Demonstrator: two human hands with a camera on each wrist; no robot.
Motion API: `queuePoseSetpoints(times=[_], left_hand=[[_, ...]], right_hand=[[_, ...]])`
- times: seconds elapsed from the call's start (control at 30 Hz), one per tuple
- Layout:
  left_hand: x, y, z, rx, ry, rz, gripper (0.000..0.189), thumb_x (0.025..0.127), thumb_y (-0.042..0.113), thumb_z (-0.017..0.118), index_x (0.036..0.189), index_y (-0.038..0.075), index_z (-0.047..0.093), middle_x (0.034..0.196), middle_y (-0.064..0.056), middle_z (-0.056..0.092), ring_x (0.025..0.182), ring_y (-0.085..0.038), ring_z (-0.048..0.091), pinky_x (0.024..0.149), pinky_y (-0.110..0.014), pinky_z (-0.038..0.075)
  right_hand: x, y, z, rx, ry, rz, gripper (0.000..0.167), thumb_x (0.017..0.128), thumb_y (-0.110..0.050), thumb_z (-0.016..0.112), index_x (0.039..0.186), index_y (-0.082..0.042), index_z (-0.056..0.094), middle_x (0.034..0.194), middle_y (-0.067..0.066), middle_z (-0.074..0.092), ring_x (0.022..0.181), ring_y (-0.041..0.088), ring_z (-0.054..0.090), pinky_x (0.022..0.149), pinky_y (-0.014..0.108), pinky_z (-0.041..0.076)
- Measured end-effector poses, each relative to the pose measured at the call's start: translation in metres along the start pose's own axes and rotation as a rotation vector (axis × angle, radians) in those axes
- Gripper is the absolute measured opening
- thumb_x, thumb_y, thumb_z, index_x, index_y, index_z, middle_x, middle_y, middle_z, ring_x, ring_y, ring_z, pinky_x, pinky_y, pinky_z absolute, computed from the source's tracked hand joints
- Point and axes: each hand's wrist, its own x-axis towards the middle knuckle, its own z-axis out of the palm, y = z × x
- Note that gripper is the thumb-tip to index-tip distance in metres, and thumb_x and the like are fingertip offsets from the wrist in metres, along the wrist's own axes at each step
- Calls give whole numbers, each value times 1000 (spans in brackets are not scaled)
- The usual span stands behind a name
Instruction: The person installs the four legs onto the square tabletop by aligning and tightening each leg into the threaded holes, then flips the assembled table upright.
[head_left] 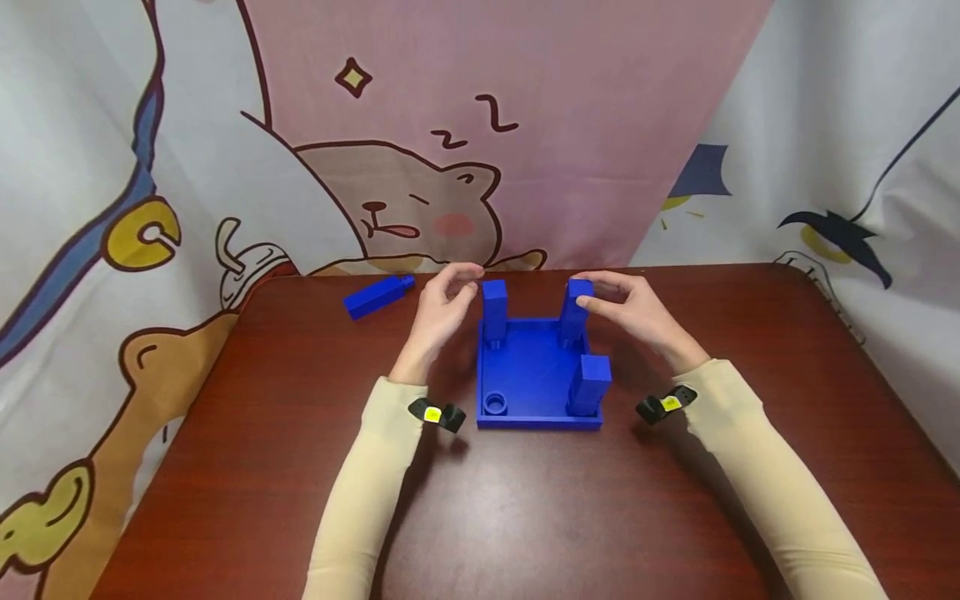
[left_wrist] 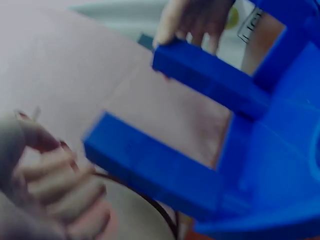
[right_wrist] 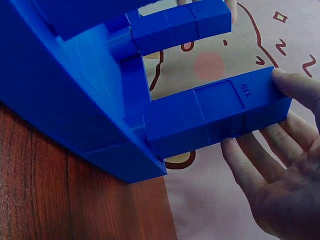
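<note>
A square blue tray [head_left: 528, 373] with a low rim sits on the table, three square blue posts standing up from its corners. At the back right post [head_left: 576, 310], my right hand [head_left: 637, 308] pinches the upper end between thumb and fingers; the right wrist view shows small raised digits on this post [right_wrist: 220, 102]. My left hand [head_left: 442, 312] is just left of the back left post [head_left: 495, 308], holding nothing, its fingers loosely bent. The front right post [head_left: 590, 383] stands untouched. A round socket [head_left: 495, 404] shows at the tray's front left corner.
A loose blue post [head_left: 377, 297] with a narrower round end lies on the table behind and left of my left hand. Behind the brown wooden table [head_left: 480, 508] hangs a cartoon-printed curtain [head_left: 585, 125], close to its back edge.
</note>
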Motion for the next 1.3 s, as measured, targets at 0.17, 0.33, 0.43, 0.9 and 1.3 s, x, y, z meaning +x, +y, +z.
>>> queuePoseSetpoints(times=[0.17,0.33,0.43,0.9,1.3], left_hand=[[-10,17,12,278,206,-67,29,85,23,72,104,2,64,96,-10,69,89,-23,65,82,-36,48],[-13,16,27,455,282,-86,47,79,42,78,94,4,56,85,-7,61,80,-24,59,71,-41,45],[-12,13,33,494,286,-76,48,77,44,80,87,6,52,80,-7,57,75,-23,57,66,-41,44],[-1,1,15,222,17,-50,26,86,15,73,108,4,66,100,-13,69,90,-25,65,80,-35,50],[16,-39,3,-386,-392,-96,36,101,7,44,135,-2,51,138,-19,49,121,-26,51,102,-44,38]], right_hand=[[0,-1,0,3,6,-4,42,92,-27,68,130,-9,61,128,11,61,120,27,54,99,49,41],[1,-1,1,-1,0,-12,42,93,-26,67,131,-9,60,128,10,61,116,23,57,98,46,43],[0,1,1,-4,0,-14,42,93,-27,67,131,-10,60,128,9,61,116,23,57,98,47,42],[1,-1,0,12,13,-3,42,92,-24,68,131,-9,60,129,12,60,123,29,52,99,49,41],[0,-2,0,16,7,-7,42,92,-24,68,131,-8,60,130,12,59,124,29,51,101,50,39]])
